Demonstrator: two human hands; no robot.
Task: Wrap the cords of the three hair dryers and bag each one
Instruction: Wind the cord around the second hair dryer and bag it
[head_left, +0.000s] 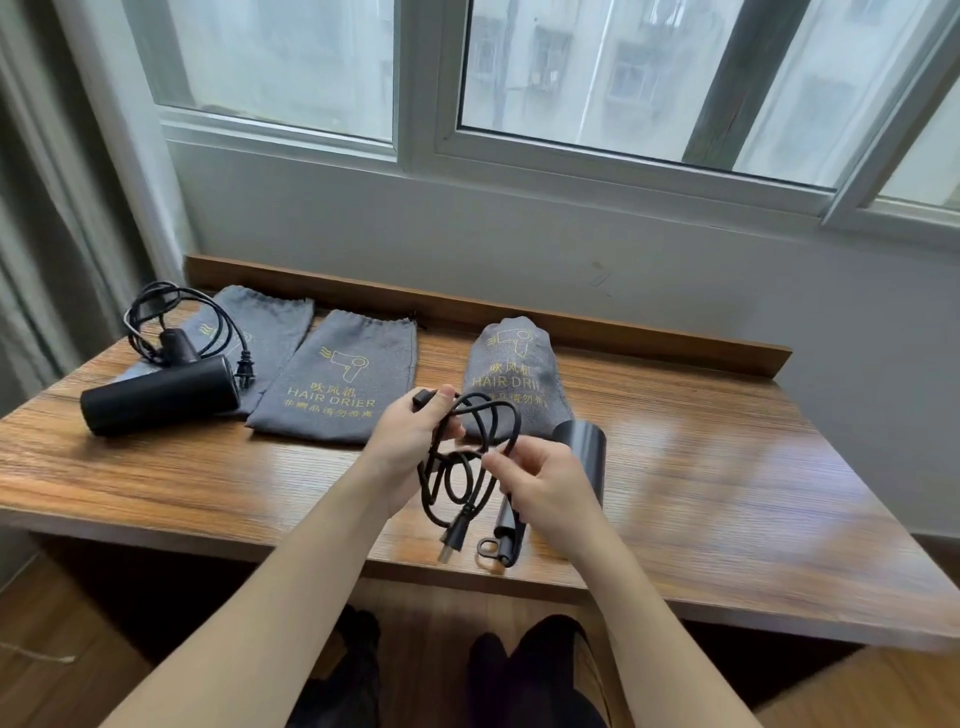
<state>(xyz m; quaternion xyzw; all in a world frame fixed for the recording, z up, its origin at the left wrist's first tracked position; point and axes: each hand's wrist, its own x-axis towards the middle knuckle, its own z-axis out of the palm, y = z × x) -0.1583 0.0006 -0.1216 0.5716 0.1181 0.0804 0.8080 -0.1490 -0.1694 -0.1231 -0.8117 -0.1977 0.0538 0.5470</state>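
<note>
My left hand (410, 441) grips the looped black cord (470, 467) near the middle of the wooden table (182, 467). My right hand (545, 483) pinches a loop of the same cord, and the plug (453, 540) dangles below. That cord belongs to a dark hair dryer (584, 447) lying under my right hand. A second black hair dryer (161, 397) lies at the left with its cord (176, 322) loosely coiled. Two flat grey bags (343, 384) (270, 327) lie beside it. A third grey bag (511, 374), bulging, lies behind my hands.
A raised wooden lip (623, 327) runs along the table's back edge below a white wall and window. A curtain (47, 234) hangs at the left. My legs (530, 675) show under the table's front edge.
</note>
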